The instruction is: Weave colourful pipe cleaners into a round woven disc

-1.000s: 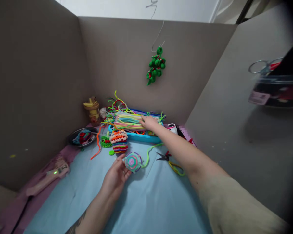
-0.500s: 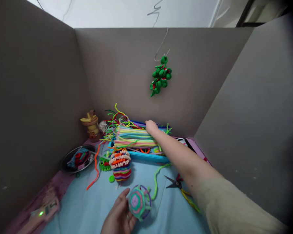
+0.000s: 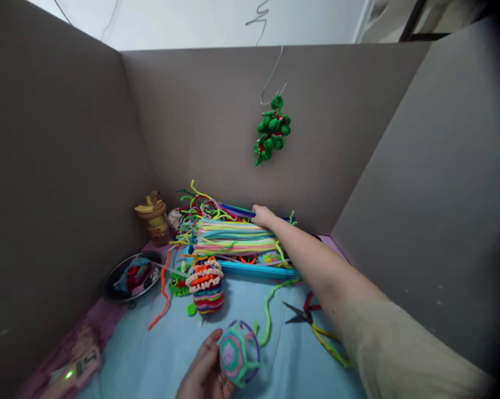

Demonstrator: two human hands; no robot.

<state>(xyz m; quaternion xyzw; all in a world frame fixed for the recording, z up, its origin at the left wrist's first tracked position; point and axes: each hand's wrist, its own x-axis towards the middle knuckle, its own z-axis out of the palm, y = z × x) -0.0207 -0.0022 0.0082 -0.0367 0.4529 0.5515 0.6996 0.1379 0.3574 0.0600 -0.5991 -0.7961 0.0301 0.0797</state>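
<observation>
My left hand [image 3: 204, 368] holds a ball-shaped frame of pastel pipe cleaners [image 3: 233, 353], with rings of teal, pink and lilac on its side and a purple hoop at its right edge. My right hand [image 3: 264, 217] reaches over to the back of the blue tray [image 3: 254, 270]. Its fingers are closed round a bundle of blue pipe cleaners [image 3: 237, 210]; the fingertips are partly hidden. In front of that bundle lie many pastel pipe cleaners [image 3: 233, 228]. A bright green strand [image 3: 268, 310] runs from near the ball toward the tray.
Scissors [image 3: 302, 316] with red and yellow handles lie open under my right forearm. A striped knitted-looking piece [image 3: 208, 288] stands before the tray. At left are a metal bowl [image 3: 108, 282], a lidded cup [image 3: 156, 224] and a pink device [image 3: 81, 368]. Green crafted pieces [image 3: 270, 133] hang on the back wall.
My right hand has shifted slightly right at the tray's back, and more of the blue bundle shows beside it. My left hand still holds the ball, turned a little.
</observation>
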